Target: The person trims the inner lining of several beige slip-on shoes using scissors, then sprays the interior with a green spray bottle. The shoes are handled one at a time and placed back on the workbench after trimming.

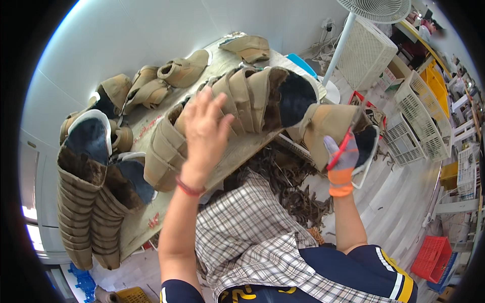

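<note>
Holding, right grip (344, 157): gloved in grey and orange, fingers closed on a single upper (319, 122), tan outside, dark-lined, white at the rim. The upper lies against the glove, mostly to its left and above, past the right end of the worktop (227, 155). Red tool (341, 147): across the same glove; how the fingers hold it cannot be told.

Left grip (204, 129): bare, fingers spread, nothing seen in it; red band (189, 187) at the wrist. Placed in front of the row (241, 96), uppers nested one into another along the worktop; whether it touches them cannot be told. The single upper is to its right, just beyond the row's right end.

Also on the worktop: two stacks (76, 214) of nested uppers at the left end, reaching down past the edge; loose uppers (184, 70) along the far side.

Below: dark scraps (303, 204), heaped beside the plaid apron (240, 214). Right: fan (345, 43), white crate (365, 53), red crate (431, 258) on the floor.
</note>
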`<state>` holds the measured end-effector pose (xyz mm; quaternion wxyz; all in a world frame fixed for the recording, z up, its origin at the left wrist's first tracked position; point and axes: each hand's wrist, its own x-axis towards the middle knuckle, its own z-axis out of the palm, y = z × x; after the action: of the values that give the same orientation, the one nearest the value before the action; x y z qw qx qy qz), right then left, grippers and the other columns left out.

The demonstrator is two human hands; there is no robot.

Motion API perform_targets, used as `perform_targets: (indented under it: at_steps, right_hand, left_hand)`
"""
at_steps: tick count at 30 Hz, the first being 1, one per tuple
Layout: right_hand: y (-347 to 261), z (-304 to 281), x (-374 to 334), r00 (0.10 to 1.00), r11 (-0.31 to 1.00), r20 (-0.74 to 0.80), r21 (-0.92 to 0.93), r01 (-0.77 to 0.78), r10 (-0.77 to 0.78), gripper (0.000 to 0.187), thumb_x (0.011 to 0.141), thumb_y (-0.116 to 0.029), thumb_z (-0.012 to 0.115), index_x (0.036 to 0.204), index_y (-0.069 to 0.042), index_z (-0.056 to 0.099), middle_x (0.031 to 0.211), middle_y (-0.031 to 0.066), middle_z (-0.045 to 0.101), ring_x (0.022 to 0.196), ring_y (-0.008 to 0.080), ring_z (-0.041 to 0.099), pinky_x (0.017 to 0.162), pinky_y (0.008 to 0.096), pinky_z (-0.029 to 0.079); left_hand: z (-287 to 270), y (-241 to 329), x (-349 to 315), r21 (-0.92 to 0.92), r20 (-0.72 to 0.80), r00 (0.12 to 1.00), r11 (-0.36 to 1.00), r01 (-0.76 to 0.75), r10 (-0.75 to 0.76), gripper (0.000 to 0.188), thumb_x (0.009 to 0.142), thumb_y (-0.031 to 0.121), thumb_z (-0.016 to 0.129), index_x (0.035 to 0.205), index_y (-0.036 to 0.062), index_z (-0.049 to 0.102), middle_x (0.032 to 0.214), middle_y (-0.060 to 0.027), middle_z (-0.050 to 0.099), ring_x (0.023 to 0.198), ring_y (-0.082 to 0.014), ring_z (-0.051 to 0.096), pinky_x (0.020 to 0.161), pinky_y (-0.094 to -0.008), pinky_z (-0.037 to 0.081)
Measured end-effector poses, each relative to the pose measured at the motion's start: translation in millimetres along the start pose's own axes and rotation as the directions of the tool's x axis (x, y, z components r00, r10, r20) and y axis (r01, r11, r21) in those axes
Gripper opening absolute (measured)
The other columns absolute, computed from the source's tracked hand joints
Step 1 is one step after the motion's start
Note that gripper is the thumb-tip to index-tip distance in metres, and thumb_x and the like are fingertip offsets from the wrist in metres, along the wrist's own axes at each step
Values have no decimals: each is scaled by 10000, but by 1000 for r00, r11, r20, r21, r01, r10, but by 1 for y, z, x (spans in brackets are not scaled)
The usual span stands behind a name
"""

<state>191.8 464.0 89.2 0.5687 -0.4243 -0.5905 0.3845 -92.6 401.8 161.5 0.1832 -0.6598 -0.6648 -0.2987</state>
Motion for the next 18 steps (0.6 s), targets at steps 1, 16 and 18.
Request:
perform_targets:
  at_steps: [1,16,18]
  right_hand:
    - [12,10,11,993,970,-28,-215,110,-119,335,801,-51,650,1106,12,529,1012,54,600,898,131,562,772,256,460]
    - [53,157,118,825,564,552,722,-401,-120,426,706,-27,675,1114,5,555,1008,74,628,913,177,591,813,286,466]
    - [93,172,111,915,792,401,572,-213,-44,408,734,-58,685,1116,0,554,1004,67,630,910,162,585,798,284,464]
  left_hand:
    - [1,-19,17,166,8,999,986,35,-37,460,833,277,623,1249,110,522,1320,-164,459,1259,-330,376,1050,-433,262]
    - [13,-114,59,-396,749,589,509,764,-302,646,855,446,574,1318,19,432,1301,-93,480,1172,-171,451,989,-285,338]
    - [25,-118,58,-353,693,643,624,697,-326,603,865,441,561,1299,36,457,1274,-83,508,1161,-170,452,973,-286,346]
